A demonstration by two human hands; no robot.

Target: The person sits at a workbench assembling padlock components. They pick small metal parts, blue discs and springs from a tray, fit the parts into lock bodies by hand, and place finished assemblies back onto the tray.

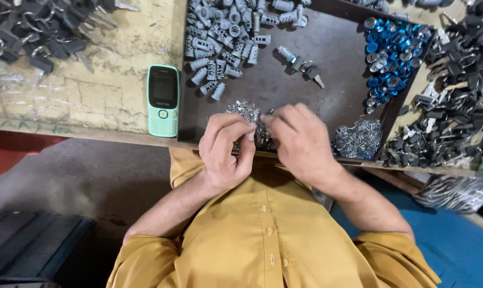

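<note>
My left hand (226, 150) and my right hand (300, 141) meet at the near edge of a dark tray (327, 48), fingertips pinched together over a heap of small shiny metal pieces (250, 114). Something tiny seems held between the fingers, but it is too small to make out. Grey lock cylinders (225, 42) lie piled at the tray's far left. One cylinder with a key (301, 64) lies alone in the tray's middle. Blue metal rings (391, 53) fill the right corner, and a pile of wire springs (359, 140) lies by my right hand.
A mint-green keypad phone (163, 100) lies left of the tray on the worn bench (92, 80). Black-headed keys are heaped at far left (33, 29) and at right (455, 90). A black case (33, 245) sits low left; a plastic bag (455, 192) low right.
</note>
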